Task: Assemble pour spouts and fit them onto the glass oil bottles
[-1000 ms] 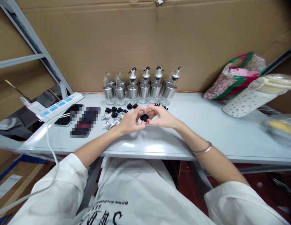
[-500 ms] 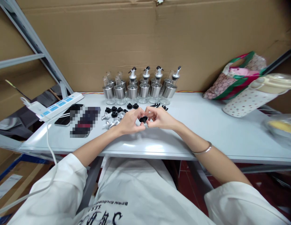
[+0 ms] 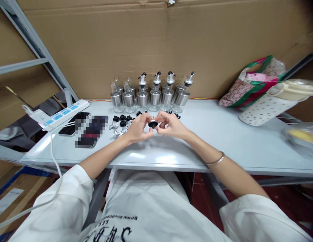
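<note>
Between the fingertips of my left hand (image 3: 139,128) and my right hand (image 3: 170,125) is a round black stopper (image 3: 152,124), with a pale rim along its top. Both hands pinch it just above the table, from either side. Left of my hands lie several more black stoppers (image 3: 123,117) and silver pourer tops (image 3: 118,134), partly hidden by my left hand. Behind my right hand, small black spout levers (image 3: 177,116) lie on the table. Glass bottles with steel sleeves (image 3: 155,98) stand in rows farther back; some carry silver pourers (image 3: 157,80) with black levers.
A power strip (image 3: 67,112) and two phones (image 3: 92,132), one blurred out, lie on the left of the white table (image 3: 222,141). To the right are a dotted bottle (image 3: 265,106), a patterned bag (image 3: 247,85) and a bowl in plastic (image 3: 303,137). Cardboard (image 3: 197,40) walls the back.
My hands have risen slightly and shifted a little left with the black stopper. It is now tilted so that its pale top rim shows.
</note>
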The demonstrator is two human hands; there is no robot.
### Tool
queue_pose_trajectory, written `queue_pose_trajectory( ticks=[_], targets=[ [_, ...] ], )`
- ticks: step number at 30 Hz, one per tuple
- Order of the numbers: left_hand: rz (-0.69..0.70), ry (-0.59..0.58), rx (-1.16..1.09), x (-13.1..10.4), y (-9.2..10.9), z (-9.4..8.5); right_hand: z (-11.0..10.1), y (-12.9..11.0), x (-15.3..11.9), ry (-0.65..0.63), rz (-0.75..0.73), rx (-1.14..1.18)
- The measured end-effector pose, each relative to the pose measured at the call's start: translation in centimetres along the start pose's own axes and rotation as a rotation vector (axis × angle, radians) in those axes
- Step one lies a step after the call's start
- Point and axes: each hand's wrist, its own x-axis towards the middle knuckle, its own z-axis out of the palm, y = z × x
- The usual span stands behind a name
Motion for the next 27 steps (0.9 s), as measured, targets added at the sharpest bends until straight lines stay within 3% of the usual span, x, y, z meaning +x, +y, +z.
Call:
queue_pose_trajectory(
  ticks=[7, 17, 27],
  targets=[
    [0.039, 0.076, -0.030, -0.1, 0.0, 0.1, -1.4, 0.6, 0.1, 0.115, -0.059, -0.057],
    [0.056, 0.024, 0.079, 0.2, 0.6, -0.3, -1.6, 0.0, 0.1, 0.078, -0.111, -0.035],
    [0.123, 0.007, -0.003, 0.3, 0.6, -0.2, -1.7, 0.5, 0.2, 0.113, -0.082, -0.004]
  ],
)
